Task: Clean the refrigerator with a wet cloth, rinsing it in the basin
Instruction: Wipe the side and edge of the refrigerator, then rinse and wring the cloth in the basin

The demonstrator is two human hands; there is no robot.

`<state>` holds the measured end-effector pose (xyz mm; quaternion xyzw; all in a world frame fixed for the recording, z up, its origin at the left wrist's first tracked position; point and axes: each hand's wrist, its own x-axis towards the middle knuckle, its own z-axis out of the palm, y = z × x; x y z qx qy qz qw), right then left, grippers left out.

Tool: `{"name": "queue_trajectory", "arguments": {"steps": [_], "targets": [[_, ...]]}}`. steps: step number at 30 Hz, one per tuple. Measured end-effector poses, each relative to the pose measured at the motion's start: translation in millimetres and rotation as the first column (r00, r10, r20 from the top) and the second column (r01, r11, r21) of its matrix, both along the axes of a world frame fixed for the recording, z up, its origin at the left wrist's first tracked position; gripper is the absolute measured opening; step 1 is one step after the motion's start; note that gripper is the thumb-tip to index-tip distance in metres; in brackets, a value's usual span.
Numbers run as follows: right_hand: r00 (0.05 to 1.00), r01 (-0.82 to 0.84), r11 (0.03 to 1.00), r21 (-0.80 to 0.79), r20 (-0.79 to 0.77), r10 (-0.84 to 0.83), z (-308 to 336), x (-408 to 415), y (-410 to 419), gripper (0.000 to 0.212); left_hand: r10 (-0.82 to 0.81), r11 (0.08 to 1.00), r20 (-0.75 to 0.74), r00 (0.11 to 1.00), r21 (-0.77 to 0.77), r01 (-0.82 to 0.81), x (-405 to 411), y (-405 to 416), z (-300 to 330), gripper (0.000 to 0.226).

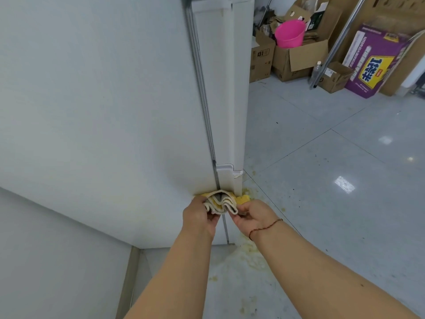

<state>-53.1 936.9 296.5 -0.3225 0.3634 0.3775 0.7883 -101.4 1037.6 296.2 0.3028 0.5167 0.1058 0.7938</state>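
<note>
Head view, looking down the white refrigerator [103, 111], whose broad side panel fills the left half of the picture. That panel looks mostly clean and even, with only a faint yellowish tinge low down near its bottom edge. I cannot tell from its look whether it has been wiped or is wet.

Further right, at the seam between the body and the door edge, the left hand [199, 215] grips a folded cloth [222, 204], cream with yellow in its folds, fingers curled round its left side. The cloth is held bunched against the seam low on the refrigerator. The right hand [254, 218], with a thin red string at its wrist, pinches the cloth's right edge. A yellow piece [243, 199], either a sponge or another part of the cloth, shows just behind it.

The hands seem to be refolding or gathering the cloth rather than stroking with it, so I judge the work to be mid-way, at the lower seam.

To the right and below, the tiled floor [333, 180] carries yellowish splashes and crumbs around the refrigerator's foot, so dirt remains there. The cloth looks soiled enough that a rinse is probably due.

Far right and up, among cardboard boxes [296, 61], sits a pink basin [290, 33], well apart from the hands. Whether it holds water cannot be seen. A purple carton [372, 63] stands beside the boxes.
</note>
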Motion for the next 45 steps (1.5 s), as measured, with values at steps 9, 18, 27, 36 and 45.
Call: {"name": "queue_trajectory", "arguments": {"steps": [9,18,27,36,45], "targets": [[0.994,0.094,0.989,0.114,-0.069,-0.086,36,-4,7,0.022,0.15,0.982,0.094,0.984,-0.128,-0.138,7,3,37,0.016],[0.972,-0.07,0.988,0.136,0.23,0.038,93,-24,-13,0.031,0.026,0.995,0.34,0.94,-0.102,0.009,-28,3,97,0.017],[0.82,0.03,0.997,0.067,0.57,-0.063,170,-2,-84,0.041,-0.231,0.969,0.425,0.875,0.024,0.244,-9,-48,166,0.024],[0.757,0.335,0.94,-0.067,0.613,-0.226,194,23,-195,0.027,-0.479,0.873,0.383,0.79,0.12,0.472,49,-148,203,0.012],[0.46,0.535,0.474,-0.699,0.712,0.531,193,6,-308,0.048,-0.736,0.676,0.316,0.599,0.287,0.679,75,-266,207,0.024]]}}
